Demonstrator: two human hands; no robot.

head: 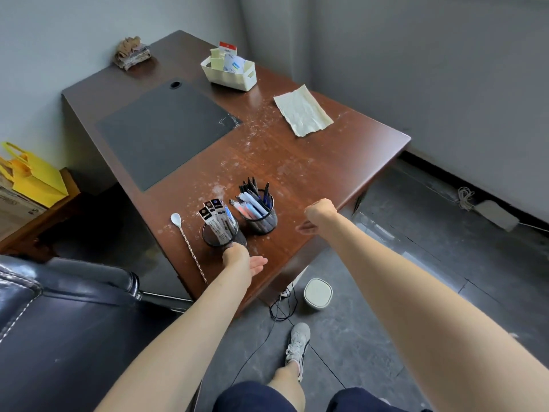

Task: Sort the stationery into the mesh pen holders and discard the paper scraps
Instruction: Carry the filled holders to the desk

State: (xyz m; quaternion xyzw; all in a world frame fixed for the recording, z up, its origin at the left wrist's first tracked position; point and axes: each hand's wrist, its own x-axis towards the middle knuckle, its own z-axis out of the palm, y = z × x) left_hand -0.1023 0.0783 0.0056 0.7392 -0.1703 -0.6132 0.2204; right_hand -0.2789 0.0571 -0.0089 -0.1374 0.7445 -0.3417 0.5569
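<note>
While the left hand lies spread and relaxed at the foot of the nearer mesh holder, likely steadying that light wire cup stuffed with glossy refill packets, the right hand hovers curled beside the second holder, bristling with pens. Whether it pinches anything, I can't tell. Creased paper lies far back on the scuffed wooden desk.

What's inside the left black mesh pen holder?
The left round black mesh pen holder holds standing black-topped refill packets. Its bottom and near rim are hidden by the packets and left hand.
</note>
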